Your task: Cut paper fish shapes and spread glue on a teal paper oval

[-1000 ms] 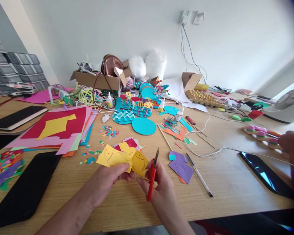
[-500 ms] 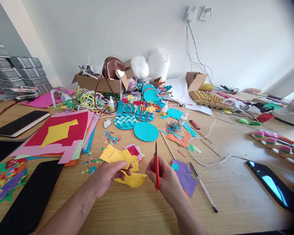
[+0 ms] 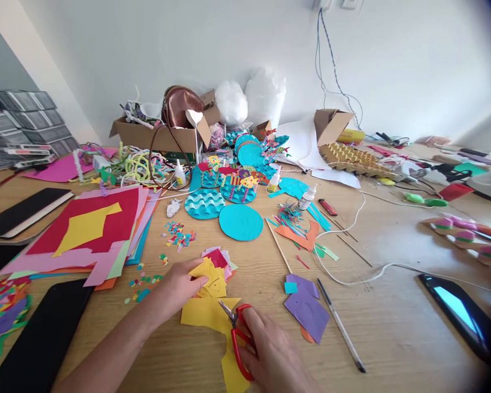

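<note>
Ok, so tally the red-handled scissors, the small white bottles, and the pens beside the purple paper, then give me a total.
Red-handled scissors: 1, in the right hand
Small white bottles: 3
Pens beside the purple paper: 1
Total: 5

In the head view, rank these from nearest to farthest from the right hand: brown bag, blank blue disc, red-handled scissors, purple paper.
Starting from the right hand:
1. Red-handled scissors: held in it.
2. Purple paper: on the table, just to its right.
3. Blank blue disc: mid-table, ahead.
4. Brown bag: far back, left of centre.
</note>
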A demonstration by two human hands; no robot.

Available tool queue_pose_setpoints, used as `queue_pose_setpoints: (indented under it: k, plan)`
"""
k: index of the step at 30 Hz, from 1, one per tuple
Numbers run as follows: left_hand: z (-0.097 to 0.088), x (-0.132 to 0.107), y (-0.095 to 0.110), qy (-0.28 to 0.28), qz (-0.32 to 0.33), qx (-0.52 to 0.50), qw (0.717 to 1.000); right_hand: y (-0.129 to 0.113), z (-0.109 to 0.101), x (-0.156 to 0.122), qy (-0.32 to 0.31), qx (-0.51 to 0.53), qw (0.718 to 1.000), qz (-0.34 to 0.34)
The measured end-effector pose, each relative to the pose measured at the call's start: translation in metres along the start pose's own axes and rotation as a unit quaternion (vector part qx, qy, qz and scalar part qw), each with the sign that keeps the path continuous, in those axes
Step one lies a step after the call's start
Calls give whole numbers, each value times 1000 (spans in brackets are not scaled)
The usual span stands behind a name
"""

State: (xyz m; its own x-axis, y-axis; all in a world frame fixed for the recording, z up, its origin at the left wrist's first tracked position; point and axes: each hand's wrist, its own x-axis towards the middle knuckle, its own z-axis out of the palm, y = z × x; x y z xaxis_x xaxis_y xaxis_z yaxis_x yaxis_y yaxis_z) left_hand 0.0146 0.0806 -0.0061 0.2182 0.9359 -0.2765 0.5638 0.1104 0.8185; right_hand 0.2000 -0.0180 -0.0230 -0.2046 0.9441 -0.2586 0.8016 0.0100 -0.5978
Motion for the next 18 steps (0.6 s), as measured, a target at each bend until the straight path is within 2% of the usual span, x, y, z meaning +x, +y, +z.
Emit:
queue_pose_setpoints:
  k: [8, 11, 15, 18]
  plan:
    - [3, 16, -11, -24, -11, 80, 996, 0, 1, 5, -40, -12, 999, 1]
    - [-3, 17, -9, -14, -11, 109, 994, 2, 0, 6, -37, -9, 999, 5]
    - [-21, 8, -4, 7, -8, 209, 978, 6, -2, 7, -30, 15, 999, 11]
    - [-24, -9, -2, -50, 32, 249, 967, 10, -3, 8, -27, 34, 999, 7]
